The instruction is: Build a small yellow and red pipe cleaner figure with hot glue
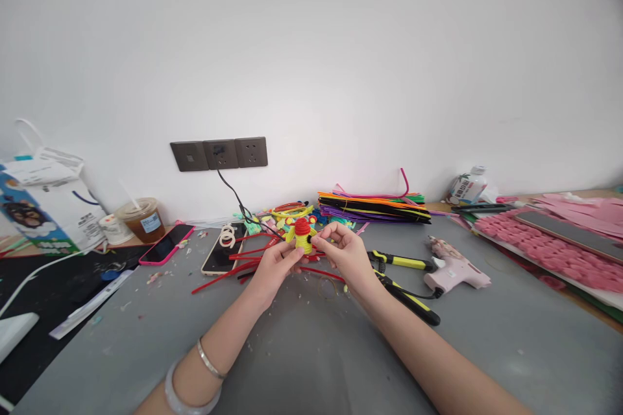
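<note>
A small yellow figure with a red top (302,228), which looks wound from pipe cleaners, is held upright over the middle of the grey table. My left hand (277,267) is closed on it from the left, thumb at its lower front. From the right, the thumb and forefinger of my right hand (344,251) pinch together at a small black piece (310,240) on the figure's side. Whether that piece is fixed to the figure, I cannot tell. Red pipe cleaners (214,283) lie under and behind both hands. Yellow-and-black pliers (406,261) rest beside my right wrist.
A pink glue gun (457,273) lies at the right, near pink fluffy strips (535,243). Bundled coloured pipe cleaners (374,207) sit against the wall. Two phones, one pink-cased (167,245), and an iced drink cup (145,219) stand left. A black cord (233,191) hangs from the socket.
</note>
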### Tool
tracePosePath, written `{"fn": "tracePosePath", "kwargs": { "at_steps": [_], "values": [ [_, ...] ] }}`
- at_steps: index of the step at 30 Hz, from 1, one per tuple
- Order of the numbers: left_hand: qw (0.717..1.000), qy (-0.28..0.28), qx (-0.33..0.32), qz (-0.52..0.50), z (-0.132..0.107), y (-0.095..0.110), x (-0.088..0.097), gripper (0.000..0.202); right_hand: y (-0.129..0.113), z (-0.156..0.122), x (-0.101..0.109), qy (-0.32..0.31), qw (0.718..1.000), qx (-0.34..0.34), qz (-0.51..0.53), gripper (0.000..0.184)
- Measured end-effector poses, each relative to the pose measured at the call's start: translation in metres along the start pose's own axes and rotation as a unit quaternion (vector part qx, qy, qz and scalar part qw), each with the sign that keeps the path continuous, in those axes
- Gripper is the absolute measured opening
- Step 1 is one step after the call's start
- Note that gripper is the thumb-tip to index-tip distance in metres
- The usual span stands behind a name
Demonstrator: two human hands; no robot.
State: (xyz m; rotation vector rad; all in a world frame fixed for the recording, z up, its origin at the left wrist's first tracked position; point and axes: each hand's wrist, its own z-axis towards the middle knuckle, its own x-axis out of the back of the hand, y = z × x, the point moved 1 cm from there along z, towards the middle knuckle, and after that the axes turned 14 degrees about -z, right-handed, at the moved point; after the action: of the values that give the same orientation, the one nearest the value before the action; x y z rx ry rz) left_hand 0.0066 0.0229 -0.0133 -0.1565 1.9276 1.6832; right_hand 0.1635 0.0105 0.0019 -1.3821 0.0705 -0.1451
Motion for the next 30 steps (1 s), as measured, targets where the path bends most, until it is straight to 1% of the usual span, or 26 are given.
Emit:
{"fn": "tracePosePath", "kwargs": {
  "at_steps": [9, 13, 14, 16, 18, 20, 21, 23, 26, 30],
  "values": [
    [1.000, 0.008, -0.001, -0.014, 0.000, 0.000, -0.001, 0.042, -0.001, 0.000, 0.001, -0.011, 1.000, 0.018, -0.007, 0.049],
    [0.999, 0.027, -0.010, -0.025, 0.000, 0.002, 0.000, 0.042, 0.000, 0.002, 0.001, -0.014, 1.000, 0.028, -0.001, 0.044],
    [0.999, 0.035, -0.015, -0.031, 0.001, 0.003, 0.001, 0.041, 0.001, 0.002, 0.001, -0.026, 0.999, 0.035, 0.001, 0.042],
    [0.997, 0.056, -0.031, -0.047, 0.002, 0.007, 0.004, 0.038, 0.003, 0.001, -0.001, -0.086, 0.995, 0.046, -0.017, 0.036],
    [0.994, 0.076, -0.049, -0.067, 0.004, 0.010, 0.008, 0.035, 0.007, -0.002, -0.004, -0.174, 0.978, 0.059, -0.096, 0.027],
    [0.990, 0.091, -0.061, -0.091, 0.006, 0.014, 0.011, 0.034, 0.010, -0.007, -0.006, -0.247, 0.946, 0.076, -0.198, 0.021],
    [0.988, 0.096, -0.061, -0.104, 0.006, 0.016, 0.012, 0.033, 0.011, -0.010, -0.006, -0.269, 0.930, 0.084, -0.236, 0.021],
    [0.985, 0.103, -0.055, -0.127, 0.007, 0.018, 0.012, 0.031, 0.013, -0.014, -0.007, -0.292, 0.911, 0.095, -0.275, 0.022],
    [0.981, 0.109, -0.046, -0.153, 0.007, 0.019, 0.011, 0.030, 0.014, -0.014, -0.006, -0.298, 0.901, 0.099, -0.298, 0.023],
    [0.979, 0.104, -0.040, -0.169, 0.006, 0.018, 0.009, 0.028, 0.014, -0.012, -0.004, -0.294, 0.894, 0.101, -0.322, 0.012]
  ]
}}
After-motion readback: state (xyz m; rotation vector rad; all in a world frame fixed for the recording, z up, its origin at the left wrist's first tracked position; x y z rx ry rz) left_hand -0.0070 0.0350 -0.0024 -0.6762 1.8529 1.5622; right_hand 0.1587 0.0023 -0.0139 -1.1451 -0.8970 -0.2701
